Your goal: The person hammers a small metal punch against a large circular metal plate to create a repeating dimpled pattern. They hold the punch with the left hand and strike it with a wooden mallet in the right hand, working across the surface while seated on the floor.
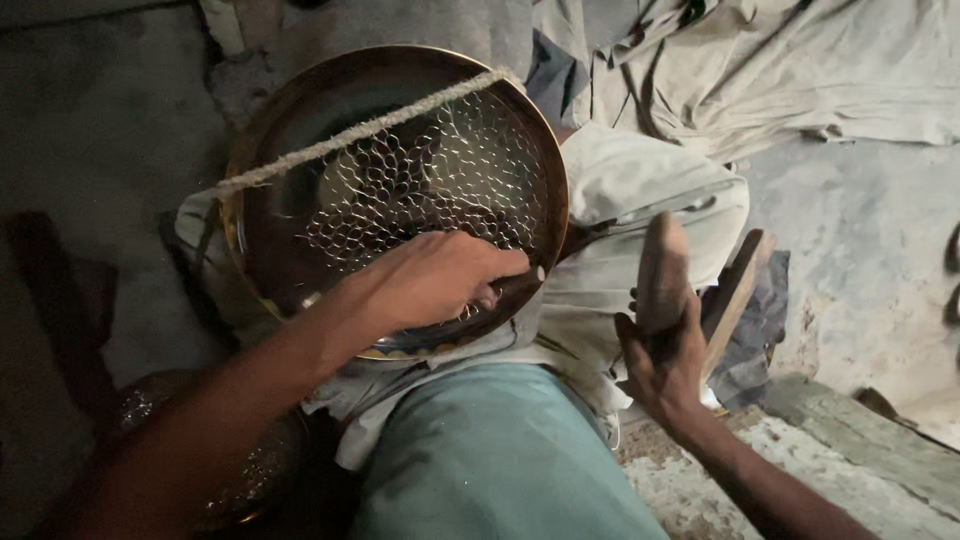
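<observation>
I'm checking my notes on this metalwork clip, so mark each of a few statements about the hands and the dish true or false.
1. The left hand rests on the round metal dish. True.
2. The right hand is empty. False: it grips a wooden mallet.
3. A rope lies across the dish. True.
4. The dish's inside is entirely smooth. False: a scale-like dimpled pattern covers its middle.
5. The mallet touches the dish. False: it is held apart, to the dish's right.

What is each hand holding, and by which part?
The right hand grips a wooden mallet by its lower end. The left hand presses on the brass dish near its lower rim; whether it holds a tool cannot be told.
</observation>
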`<control>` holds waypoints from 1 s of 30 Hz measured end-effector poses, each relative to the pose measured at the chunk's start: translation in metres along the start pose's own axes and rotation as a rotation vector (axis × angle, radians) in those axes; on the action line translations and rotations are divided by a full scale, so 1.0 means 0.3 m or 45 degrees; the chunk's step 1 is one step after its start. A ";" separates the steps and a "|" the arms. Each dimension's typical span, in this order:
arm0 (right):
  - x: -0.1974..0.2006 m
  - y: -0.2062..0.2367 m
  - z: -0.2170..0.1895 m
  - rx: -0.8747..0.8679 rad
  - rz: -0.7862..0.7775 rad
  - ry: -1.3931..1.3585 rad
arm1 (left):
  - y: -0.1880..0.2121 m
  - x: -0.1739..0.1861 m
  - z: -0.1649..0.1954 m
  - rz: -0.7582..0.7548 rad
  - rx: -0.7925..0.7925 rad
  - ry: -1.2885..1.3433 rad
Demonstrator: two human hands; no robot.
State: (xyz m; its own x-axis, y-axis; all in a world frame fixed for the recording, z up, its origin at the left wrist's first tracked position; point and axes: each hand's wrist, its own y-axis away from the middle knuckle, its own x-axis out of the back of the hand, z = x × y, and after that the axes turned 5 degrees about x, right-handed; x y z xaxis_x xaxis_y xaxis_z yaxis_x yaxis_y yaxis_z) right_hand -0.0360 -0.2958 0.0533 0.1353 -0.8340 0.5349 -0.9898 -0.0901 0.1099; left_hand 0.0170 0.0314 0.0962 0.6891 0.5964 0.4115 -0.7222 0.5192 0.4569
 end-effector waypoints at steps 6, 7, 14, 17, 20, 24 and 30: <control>-0.024 -0.059 -0.089 0.104 -0.111 0.041 | 0.040 -0.034 -0.044 0.304 -0.135 0.066; -0.026 -0.078 -0.110 0.221 -0.125 0.096 | 0.049 -0.044 -0.051 0.382 -0.172 0.110; -0.033 -0.209 -0.305 0.234 -0.182 0.453 | 0.093 -0.110 -0.096 0.740 -0.171 0.165; -0.030 -0.249 -0.394 0.578 -0.234 0.859 | 0.099 -0.147 -0.101 0.892 -0.075 0.153; -0.033 -0.270 -0.475 0.737 -0.256 0.626 | 0.117 -0.189 -0.098 1.089 -0.061 0.306; -0.017 -0.289 -0.563 0.751 -0.546 1.434 | 0.125 -0.231 -0.076 1.262 0.144 0.222; -0.022 -0.300 -0.605 0.713 -0.366 0.569 | 0.137 -0.237 -0.061 1.406 0.158 0.497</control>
State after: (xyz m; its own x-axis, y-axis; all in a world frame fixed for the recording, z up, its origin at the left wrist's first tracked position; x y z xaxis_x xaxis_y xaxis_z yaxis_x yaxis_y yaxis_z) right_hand 0.0602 -0.1835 0.1920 0.2778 -0.4478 0.8499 -0.7714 -0.6312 -0.0805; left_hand -0.0628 0.0216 0.0713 -0.3868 0.8436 0.3726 -0.8906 -0.4465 0.0863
